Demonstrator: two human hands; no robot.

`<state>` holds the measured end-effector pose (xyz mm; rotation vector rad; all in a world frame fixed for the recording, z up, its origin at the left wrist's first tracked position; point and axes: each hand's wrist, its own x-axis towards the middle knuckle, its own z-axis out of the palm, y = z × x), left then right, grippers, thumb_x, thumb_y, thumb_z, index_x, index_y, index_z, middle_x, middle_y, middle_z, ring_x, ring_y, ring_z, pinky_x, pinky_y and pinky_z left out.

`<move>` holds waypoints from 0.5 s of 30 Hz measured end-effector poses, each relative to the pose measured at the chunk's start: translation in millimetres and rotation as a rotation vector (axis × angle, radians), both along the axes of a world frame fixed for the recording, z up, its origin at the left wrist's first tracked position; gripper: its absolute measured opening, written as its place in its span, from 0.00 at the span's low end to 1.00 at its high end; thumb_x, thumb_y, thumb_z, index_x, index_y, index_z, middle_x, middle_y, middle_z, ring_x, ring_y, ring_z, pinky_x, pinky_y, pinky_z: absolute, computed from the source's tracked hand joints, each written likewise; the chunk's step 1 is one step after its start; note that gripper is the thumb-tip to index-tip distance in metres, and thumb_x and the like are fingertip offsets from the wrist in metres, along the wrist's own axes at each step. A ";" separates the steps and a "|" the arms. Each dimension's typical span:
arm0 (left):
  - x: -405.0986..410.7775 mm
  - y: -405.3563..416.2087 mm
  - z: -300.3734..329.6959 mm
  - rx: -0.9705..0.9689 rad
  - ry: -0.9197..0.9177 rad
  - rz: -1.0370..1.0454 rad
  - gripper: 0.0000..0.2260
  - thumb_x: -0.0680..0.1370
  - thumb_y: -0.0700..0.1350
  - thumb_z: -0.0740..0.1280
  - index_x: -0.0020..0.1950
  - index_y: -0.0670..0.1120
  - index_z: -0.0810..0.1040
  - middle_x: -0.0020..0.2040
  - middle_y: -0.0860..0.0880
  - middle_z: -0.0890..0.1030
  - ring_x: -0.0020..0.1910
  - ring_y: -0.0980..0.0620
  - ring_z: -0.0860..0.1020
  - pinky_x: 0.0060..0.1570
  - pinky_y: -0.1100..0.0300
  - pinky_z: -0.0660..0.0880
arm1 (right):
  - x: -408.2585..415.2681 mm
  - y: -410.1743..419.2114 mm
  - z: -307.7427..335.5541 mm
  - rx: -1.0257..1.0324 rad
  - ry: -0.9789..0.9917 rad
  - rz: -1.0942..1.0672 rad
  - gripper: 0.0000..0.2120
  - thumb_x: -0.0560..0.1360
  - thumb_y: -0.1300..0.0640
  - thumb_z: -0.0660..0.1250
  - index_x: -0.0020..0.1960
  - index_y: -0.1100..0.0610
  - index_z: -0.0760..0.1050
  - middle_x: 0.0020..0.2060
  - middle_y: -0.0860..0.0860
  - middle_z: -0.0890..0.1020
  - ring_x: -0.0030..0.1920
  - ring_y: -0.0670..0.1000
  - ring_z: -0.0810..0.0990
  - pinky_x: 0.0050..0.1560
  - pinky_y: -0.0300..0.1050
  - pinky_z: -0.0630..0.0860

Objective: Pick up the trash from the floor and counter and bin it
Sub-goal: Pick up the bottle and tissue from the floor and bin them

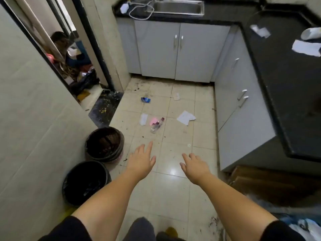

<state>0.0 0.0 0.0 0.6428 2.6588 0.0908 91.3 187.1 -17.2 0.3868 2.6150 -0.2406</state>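
Note:
Trash lies scattered on the tiled floor: a clear plastic bottle (156,125) beside a pink scrap (153,121), a white wrapper (143,119), a folded white paper (185,117), a blue wrapper (145,100) and a small white piece (176,96). On the black counter (284,80) at the right lie a white paper (306,47), a smaller scrap (260,31) and a tipped white cup (311,33). Two dark bins stand by the left wall, a far one (104,144) and a near one (86,183). My left hand (141,160) and my right hand (195,165) reach forward, fingers spread, holding nothing.
Grey cabinets (175,49) line the back and right sides. A steel sink (178,6) and a white cable (140,13) sit on the far counter. A doorway at the left holds a cluttered pile (76,66). Cardboard (260,181) and a plastic bag (305,228) lie at lower right.

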 end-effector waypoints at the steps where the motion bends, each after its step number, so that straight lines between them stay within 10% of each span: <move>1: -4.3 3.7 1.1 0.004 -0.027 0.008 0.28 0.82 0.55 0.51 0.79 0.50 0.45 0.77 0.43 0.59 0.73 0.42 0.63 0.69 0.46 0.65 | -4.0 6.0 0.0 -0.003 -0.022 -0.005 0.23 0.82 0.46 0.47 0.73 0.55 0.58 0.66 0.57 0.70 0.64 0.58 0.72 0.58 0.53 0.74; 15: -176.2 92.9 -38.2 0.067 -0.139 -0.021 0.26 0.81 0.53 0.52 0.78 0.52 0.48 0.68 0.43 0.70 0.61 0.44 0.75 0.57 0.50 0.75 | -168.2 112.6 -35.9 0.030 -0.173 -0.033 0.20 0.83 0.49 0.48 0.70 0.56 0.63 0.62 0.57 0.74 0.56 0.59 0.78 0.53 0.52 0.77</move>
